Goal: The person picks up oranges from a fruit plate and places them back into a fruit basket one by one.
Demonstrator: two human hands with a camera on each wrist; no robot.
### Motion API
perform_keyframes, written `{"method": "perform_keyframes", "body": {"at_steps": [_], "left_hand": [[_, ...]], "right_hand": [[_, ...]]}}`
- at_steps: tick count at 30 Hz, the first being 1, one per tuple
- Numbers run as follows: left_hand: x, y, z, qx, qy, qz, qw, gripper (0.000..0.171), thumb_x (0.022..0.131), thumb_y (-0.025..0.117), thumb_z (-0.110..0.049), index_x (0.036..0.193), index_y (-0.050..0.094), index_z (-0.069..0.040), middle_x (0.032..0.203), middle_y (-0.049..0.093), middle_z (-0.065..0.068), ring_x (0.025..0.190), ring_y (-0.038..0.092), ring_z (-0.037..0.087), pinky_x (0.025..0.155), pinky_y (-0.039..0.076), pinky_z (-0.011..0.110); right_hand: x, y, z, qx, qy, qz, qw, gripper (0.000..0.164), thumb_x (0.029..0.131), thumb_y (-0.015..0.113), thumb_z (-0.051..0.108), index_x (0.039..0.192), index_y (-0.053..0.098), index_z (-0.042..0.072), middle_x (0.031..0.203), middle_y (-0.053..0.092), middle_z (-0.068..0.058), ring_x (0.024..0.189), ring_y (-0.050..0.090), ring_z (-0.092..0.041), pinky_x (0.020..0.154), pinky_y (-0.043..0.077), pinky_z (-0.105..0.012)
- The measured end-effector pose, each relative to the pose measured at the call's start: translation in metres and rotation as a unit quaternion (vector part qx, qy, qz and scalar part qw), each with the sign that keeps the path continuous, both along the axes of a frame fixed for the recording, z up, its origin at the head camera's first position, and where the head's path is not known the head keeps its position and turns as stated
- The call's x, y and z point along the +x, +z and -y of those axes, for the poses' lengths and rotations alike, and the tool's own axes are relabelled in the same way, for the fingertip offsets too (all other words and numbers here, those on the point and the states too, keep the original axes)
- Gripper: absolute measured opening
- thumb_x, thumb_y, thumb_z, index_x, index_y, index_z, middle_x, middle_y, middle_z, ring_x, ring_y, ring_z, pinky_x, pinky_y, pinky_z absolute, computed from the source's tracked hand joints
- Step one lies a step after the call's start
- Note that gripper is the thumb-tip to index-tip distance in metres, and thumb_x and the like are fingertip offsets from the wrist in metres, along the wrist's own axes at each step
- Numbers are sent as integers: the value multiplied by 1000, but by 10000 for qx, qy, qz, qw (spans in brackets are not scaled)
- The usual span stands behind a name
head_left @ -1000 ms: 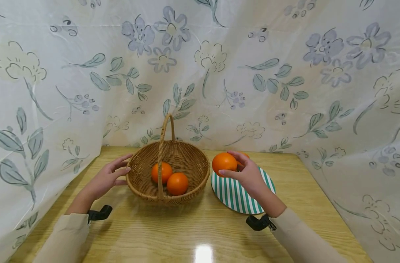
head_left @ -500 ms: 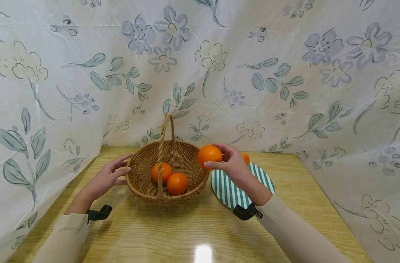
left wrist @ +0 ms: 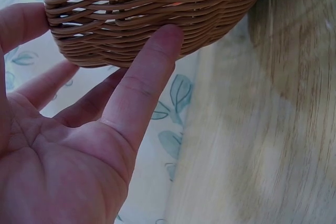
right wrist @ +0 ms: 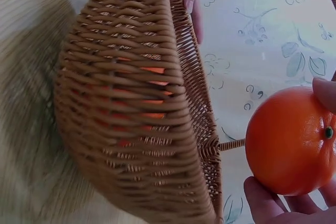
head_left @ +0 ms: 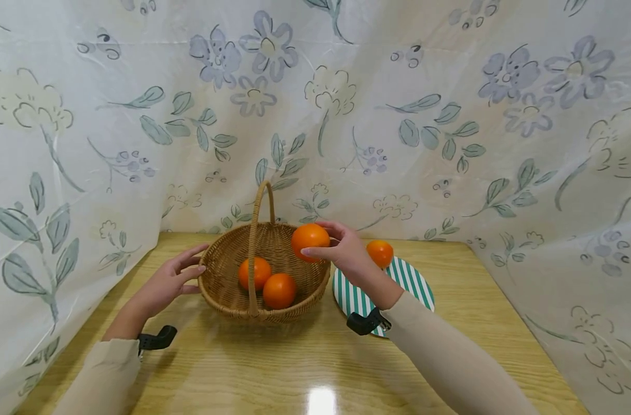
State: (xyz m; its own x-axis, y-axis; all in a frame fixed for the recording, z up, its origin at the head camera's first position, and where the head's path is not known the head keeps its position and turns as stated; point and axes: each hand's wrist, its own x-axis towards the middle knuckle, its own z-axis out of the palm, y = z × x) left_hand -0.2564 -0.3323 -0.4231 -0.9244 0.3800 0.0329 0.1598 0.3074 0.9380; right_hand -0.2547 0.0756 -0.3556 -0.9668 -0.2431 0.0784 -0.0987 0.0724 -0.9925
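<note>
Has carried one orange [head_left: 310,243] leftward in the past second, from above the striped mat [head_left: 411,279] to over the right side of the basket [head_left: 295,314]. At left, braces the basket with the left hand [head_left: 165,282], fingers wide. Has two oranges [head_left: 280,291] resting inside. Grips the carried fruit in the right hand [head_left: 349,256], fingers curled round it. Seemingly mid-loading, likely needs lowering beside the pair, then release. Leaves a last orange [head_left: 380,253] at the mat's far edge.

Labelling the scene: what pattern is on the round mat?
The round mat has green and white stripes, clearest in the head view.
</note>
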Motion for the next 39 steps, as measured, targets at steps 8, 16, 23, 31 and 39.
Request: {"method": "perform_keyframes", "body": {"at_steps": [8, 16, 23, 31, 39], "left_hand": [[0, -2, -1, 70, 30, 19, 10000, 68, 108, 54, -34, 166, 21, -19, 159, 28, 32, 134, 50, 49, 90, 63, 40], [1, 1, -1, 174, -33, -26, 9998, 67, 108, 54, -31, 165, 22, -17, 158, 28, 34, 133, 50, 50, 89, 63, 39], [0, 1, -1, 134, -54, -31, 9999, 68, 108, 54, -31, 165, 20, -15, 158, 28, 34, 130, 56, 40, 88, 63, 38], [1, 1, -1, 136, -32, -46, 9999, 68, 108, 54, -30, 165, 20, -13, 159, 28, 34, 130, 57, 37, 88, 63, 38], [3, 1, -2, 103, -11, -60, 9999, 68, 108, 53, -31, 165, 20, -14, 159, 28, 34, 134, 50, 48, 88, 63, 38]], "right_hand": [[-14, 5, 19, 70, 99, 3, 9999, 67, 81, 89, 18, 141, 58, 22, 139, 61, -2, 122, 62, -25, 100, 58, -37], [-29, 4, 40, 216, 242, -39, 9995, 63, 81, 89, 24, 137, 61, 24, 135, 64, -2, 118, 64, -24, 98, 57, -36], [-39, 9, 55, 356, 163, 85, 9992, 67, 80, 90, 28, 139, 60, 23, 135, 64, -3, 119, 63, -25, 105, 53, -44], [-51, 10, 71, 307, 60, 196, 9993, 70, 77, 92, 25, 139, 59, 18, 133, 64, -7, 115, 63, -25, 105, 52, -44], [-59, 4, 83, 180, -54, 475, 9987, 63, 77, 92, 19, 133, 64, 13, 123, 68, -10, 102, 64, -23, 101, 53, -46]]}}
